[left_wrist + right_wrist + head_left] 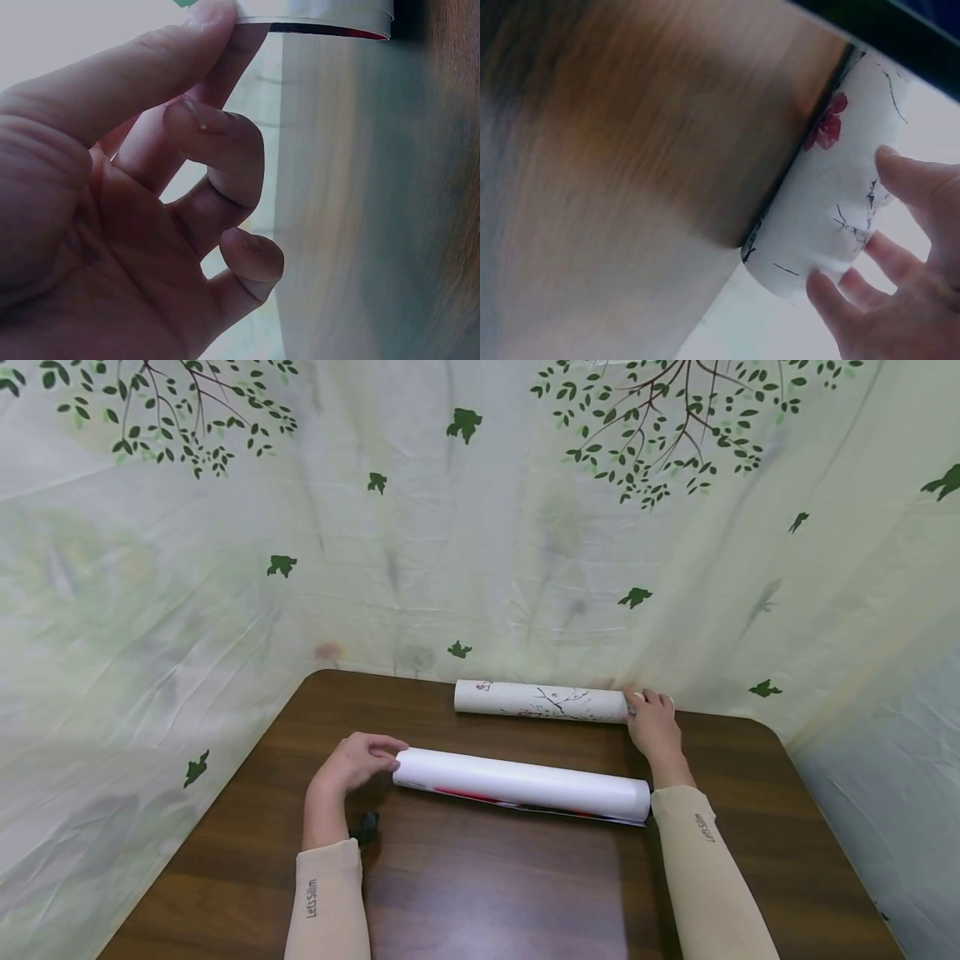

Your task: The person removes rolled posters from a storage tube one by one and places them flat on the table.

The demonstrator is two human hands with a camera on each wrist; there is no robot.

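Observation:
A white paper roll (525, 781) lies across the middle of the table, with red showing along its lower edge. My left hand (356, 762) pinches its left end between thumb and forefinger, while the other fingers curl loosely below, as the left wrist view shows. Farther back lies a second paper roll (543, 702), white with dark branches and red blossoms. My right hand (654, 722) holds its right end; in the right wrist view the thumb and fingers (826, 292) are spread about the blossom-printed roll, some partly hidden behind it.
Both rolls lie on a dark brown wooden table (480, 877) with rounded back corners. Behind it hangs a pale curtain (510, 552) printed with green leaves and branches, close to the back edge. A small black object (367, 829) is beside the left wrist.

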